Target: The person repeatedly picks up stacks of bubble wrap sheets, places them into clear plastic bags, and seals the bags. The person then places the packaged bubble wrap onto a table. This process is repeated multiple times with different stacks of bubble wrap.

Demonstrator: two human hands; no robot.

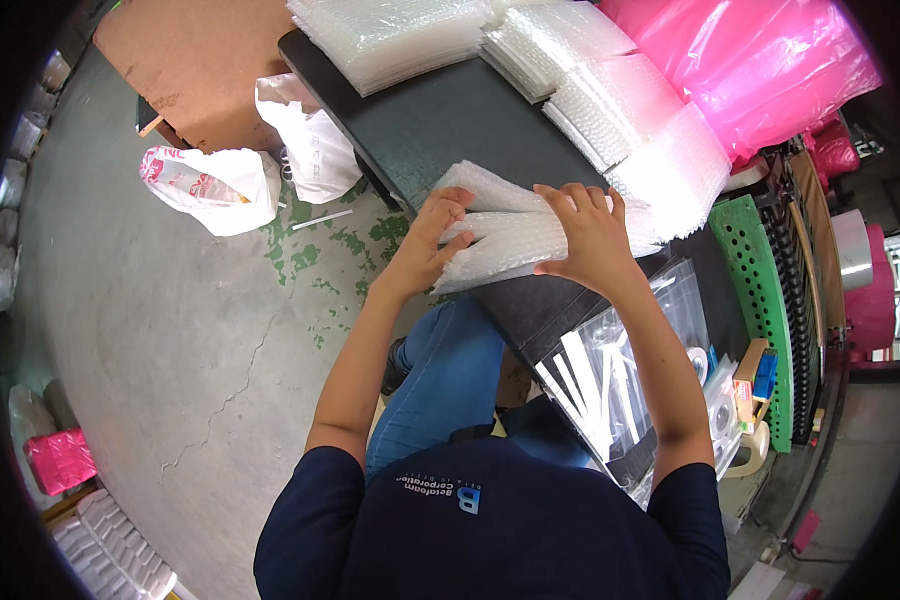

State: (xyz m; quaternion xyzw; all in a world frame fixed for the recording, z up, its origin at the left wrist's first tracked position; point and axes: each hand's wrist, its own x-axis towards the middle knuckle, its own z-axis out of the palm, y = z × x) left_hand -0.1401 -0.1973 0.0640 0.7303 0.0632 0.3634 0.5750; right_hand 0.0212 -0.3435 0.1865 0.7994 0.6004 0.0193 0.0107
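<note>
A stack of clear bubble wrap sheets point(510, 238) lies at the near edge of the black table, its layers parted at the left end. My left hand point(428, 245) grips that left end, fingers curled and thumb against the parted layers. Across the top of the stack, my right hand point(592, 238) spans its width with thumb on the near side and fingers on the far side, holding it. Whether the pieces are flat sheets or pouches, I cannot tell.
More bubble wrap piles point(590, 90) line the far side of the black table point(420, 120), beside a large pink plastic bag point(760, 60). White strips point(585, 385), tape rolls and a green perforated panel point(755, 300) are at right. White plastic bags point(215, 190) sit on the floor by a brown board point(205, 65).
</note>
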